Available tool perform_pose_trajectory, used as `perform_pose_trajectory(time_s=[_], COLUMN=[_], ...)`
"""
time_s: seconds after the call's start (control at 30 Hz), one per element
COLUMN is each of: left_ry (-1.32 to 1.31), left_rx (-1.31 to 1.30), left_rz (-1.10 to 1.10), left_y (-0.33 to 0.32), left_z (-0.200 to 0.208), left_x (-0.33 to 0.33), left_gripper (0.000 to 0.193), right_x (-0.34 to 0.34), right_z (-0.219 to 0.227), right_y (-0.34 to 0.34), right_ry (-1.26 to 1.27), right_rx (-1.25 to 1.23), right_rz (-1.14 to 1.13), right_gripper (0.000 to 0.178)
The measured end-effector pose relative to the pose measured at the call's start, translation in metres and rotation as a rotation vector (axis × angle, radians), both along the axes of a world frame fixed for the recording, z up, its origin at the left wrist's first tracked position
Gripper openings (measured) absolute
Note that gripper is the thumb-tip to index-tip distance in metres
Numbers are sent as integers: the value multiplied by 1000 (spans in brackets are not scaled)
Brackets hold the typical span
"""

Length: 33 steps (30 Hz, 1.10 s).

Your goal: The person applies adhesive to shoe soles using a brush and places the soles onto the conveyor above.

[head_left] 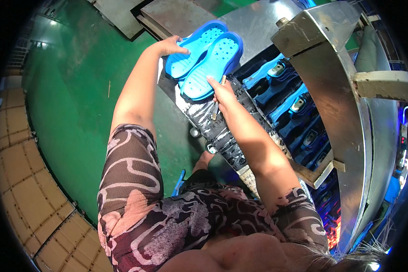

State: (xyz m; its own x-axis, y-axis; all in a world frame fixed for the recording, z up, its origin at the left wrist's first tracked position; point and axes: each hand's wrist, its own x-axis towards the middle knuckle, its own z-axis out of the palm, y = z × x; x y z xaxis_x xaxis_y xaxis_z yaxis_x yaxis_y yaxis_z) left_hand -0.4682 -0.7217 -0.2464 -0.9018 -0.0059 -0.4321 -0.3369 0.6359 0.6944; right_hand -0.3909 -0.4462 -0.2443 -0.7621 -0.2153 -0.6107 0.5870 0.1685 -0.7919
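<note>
Two bright blue shoe soles lie side by side at the upper middle, both with small holes toward the far end. My left hand point(173, 46) is closed on the outer edge of the left sole point(199, 43), its thumb lying over the top. My right hand point(224, 93) is by the near end of the right sole point(217, 56), its thumb touching that sole. A thin stick-like tool point(215, 110) passes through the closed right fingers; its far end is tan, and its exact kind is unclear. What lies beneath the soles is mostly hidden.
A narrow bench with a black, taped top point(226, 133) runs below the soles. Right of it, several blue shoe parts with clamps point(298, 105) sit in a row beneath a curved metal housing point(337, 118). Cardboard boxes point(29, 181) line the left, beyond the green floor point(72, 104).
</note>
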Motion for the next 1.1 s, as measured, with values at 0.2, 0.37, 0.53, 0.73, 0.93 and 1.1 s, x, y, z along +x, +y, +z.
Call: perform_pose_trajectory(time_s=[0.2, 0.37, 0.53, 0.73, 0.93, 1.1], left_ry=[223, -203, -268, 11, -11, -83], left_rx=[53, 349, 333, 822, 802, 729], left_rz=[116, 66, 109, 276, 508, 417], left_y=[13, 11, 22, 93, 207, 306], left_z=[-3, 19, 24, 11, 6, -7], left_x=[8, 39, 81, 202, 357, 438], left_gripper=[98, 94, 87, 86, 90, 79], right_x=[-6, -10, 3, 66, 151, 200], right_z=[-3, 9, 14, -11, 51, 54], right_y=[-3, 7, 23, 79, 171, 266], right_ry=[72, 32, 6, 70, 209, 216], right_rx=[-11, -9, -77, -210, 247, 188], right_rz=[-62, 140, 273, 187, 623, 738], right_gripper=[32, 59, 85, 96, 103, 96])
